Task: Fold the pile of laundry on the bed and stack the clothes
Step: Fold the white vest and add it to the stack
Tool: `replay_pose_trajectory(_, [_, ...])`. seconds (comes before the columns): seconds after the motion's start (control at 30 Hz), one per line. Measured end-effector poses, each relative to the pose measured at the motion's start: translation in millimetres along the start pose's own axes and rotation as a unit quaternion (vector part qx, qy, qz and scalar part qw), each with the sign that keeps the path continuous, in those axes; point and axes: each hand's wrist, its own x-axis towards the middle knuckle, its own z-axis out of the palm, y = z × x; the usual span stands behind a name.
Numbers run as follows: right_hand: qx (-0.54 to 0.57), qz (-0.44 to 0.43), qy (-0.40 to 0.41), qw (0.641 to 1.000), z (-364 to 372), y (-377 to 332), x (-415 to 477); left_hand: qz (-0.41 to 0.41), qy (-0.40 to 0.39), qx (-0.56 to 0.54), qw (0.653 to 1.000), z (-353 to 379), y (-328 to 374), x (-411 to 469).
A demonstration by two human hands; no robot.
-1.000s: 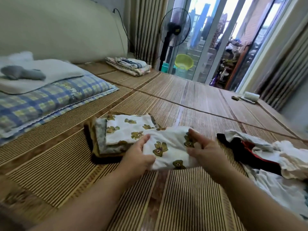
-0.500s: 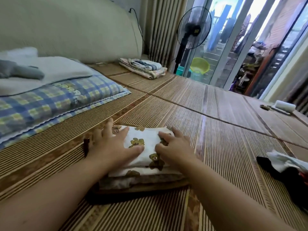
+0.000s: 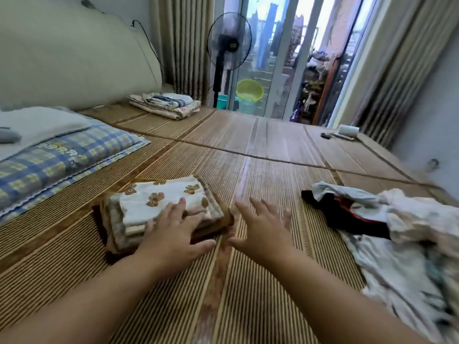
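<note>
Woven bamboo mat (image 3: 273, 155) covers a wide bed in a bright room with glass doors behind. A neat stack (image 3: 119, 224) of folded clothes sits left of centre on the mat. Its top layer is a white bear-print piece (image 3: 161, 197).

One second ago both hands held that piece beside the stack. Half a second ago both pressed it flat on top. Now only the left hand (image 3: 173, 232) rests on the stack's near edge, fingers straight, its grip closed on nothing. The right hand (image 3: 263, 229) has lifted away and hangs over bare mat, blurred, fingers spread, its grip empty. It sits between the stack and the rumpled pile (image 3: 409, 227) of unfolded laundry at the right, touching neither.

This suggests the bear-print piece is done and stacked. The right hand appears headed for the next garment. A good deal of the pile still waits.
</note>
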Motion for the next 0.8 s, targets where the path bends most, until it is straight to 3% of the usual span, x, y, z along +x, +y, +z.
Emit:
replay_pose_trajectory(0.17, [0.024,0.087,0.007,0.996,-34.4,62.1,-112.9,0.098,-0.051,0.048,0.993,29.5,104.4,-45.4])
replay_pose_trajectory(0.37, [0.036,0.264,0.038,0.963,-41.8,138.6,-223.3,0.187,-0.124,0.067,0.972,72.8,219.0,-84.6])
replay_pose_trajectory(0.63, [0.133,0.31,0.041,0.94,-32.2,221.8,-243.1,0.243,-0.192,0.119,0.943,122.2,310.4,-84.8])
replay_pose_trajectory(0.8, [0.194,0.353,0.032,0.915,-17.8,267.5,-247.8,0.248,-0.15,0.095,0.952,145.3,346.2,-40.2])
